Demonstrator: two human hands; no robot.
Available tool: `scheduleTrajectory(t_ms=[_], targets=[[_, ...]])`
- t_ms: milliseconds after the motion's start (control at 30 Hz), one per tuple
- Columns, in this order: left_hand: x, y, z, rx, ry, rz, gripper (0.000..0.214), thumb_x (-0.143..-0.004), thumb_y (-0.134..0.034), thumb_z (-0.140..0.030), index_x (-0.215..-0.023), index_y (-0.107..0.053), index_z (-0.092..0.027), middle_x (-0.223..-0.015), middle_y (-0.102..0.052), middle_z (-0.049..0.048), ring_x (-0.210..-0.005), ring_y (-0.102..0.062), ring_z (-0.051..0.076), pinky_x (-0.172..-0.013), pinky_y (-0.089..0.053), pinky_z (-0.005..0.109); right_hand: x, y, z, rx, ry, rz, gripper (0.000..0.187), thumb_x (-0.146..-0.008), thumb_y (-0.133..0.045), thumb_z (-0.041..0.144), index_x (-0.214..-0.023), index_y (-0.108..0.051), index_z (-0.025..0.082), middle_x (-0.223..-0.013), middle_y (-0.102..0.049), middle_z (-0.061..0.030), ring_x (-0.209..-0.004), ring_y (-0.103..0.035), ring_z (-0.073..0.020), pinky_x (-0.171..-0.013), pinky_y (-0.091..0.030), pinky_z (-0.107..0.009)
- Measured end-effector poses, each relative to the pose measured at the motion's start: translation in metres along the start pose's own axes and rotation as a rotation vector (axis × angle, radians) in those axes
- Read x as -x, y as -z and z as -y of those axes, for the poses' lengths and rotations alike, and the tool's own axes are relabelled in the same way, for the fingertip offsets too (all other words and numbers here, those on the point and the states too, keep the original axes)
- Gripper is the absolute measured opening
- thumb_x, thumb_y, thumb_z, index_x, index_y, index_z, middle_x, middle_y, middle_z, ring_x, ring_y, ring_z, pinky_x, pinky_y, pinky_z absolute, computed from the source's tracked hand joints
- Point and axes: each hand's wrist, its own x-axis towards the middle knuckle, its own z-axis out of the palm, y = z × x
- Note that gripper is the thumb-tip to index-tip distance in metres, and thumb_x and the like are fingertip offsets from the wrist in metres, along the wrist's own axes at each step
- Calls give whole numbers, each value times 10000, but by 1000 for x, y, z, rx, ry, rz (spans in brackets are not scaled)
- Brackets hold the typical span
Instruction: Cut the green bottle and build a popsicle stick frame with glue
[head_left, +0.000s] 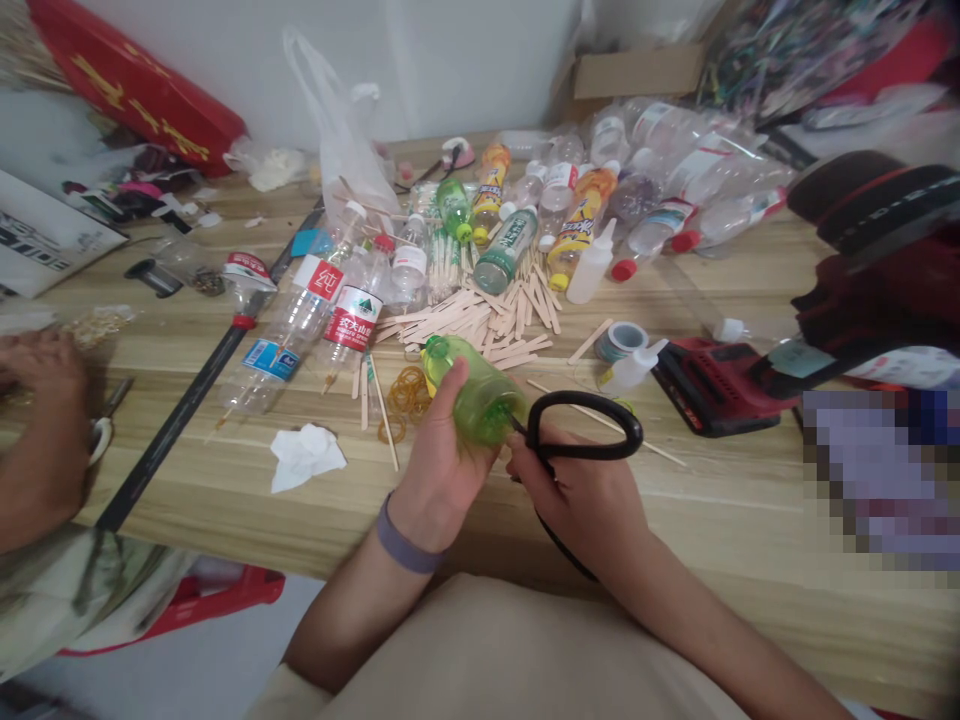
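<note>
My left hand (442,450) is wrapped round a green plastic bottle (472,385), its neck tilted up and away to the left and its base toward my right hand. In my right hand (581,490) is a pair of scissors (585,425) with big black handle loops, gripped close to the blades. The scissors' tip meets the base end of the bottle; whether it has gone through the plastic I cannot tell. Just beyond the bottle lie yellow rubber bands (409,395) and a heap of flat wooden sticks (450,320).
Several plastic bottles (349,315) lie across the table's far half. At right are a tape roll (621,342), a small glue bottle (634,368) and a red-black power tool (720,385). Crumpled tissue (306,457) lies at left, near another person's hand (37,370).
</note>
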Motion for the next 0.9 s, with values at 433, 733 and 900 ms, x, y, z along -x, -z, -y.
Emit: scheduleTrajectory(t_ms=[433, 733, 900], targets=[[2, -3, 1, -1, 17, -35, 128, -941, -561, -257, -899, -629, -157, -767, -695, 22, -653, -683, 131, -629, -556, 214, -1, 2, 0, -4, 21, 4, 224, -964, -483, 250, -815, -632, 171, -608, -628, -33, -553, -552, -176, -508, -354, -264], [8, 0, 9, -48, -230, 46, 131, -798, -704, -231, -911, -669, -173, -841, -724, 15, -779, -695, 140, -767, -537, 232, 2, 5, 2, -80, -80, 67, 256, -962, -470, 275, -756, -599, 192, -609, -645, -29, -533, -581, -186, -500, -354, -282], [11, 1, 14, -104, -332, 74, 235, -748, -754, -288, -936, -668, -175, -880, -715, 10, -827, -680, 147, -787, -521, 243, 0, 8, 5, -200, -171, 94, 310, -968, -454, 299, -702, -577, 198, -579, -656, -9, -488, -608, -149, -476, -400, -242]])
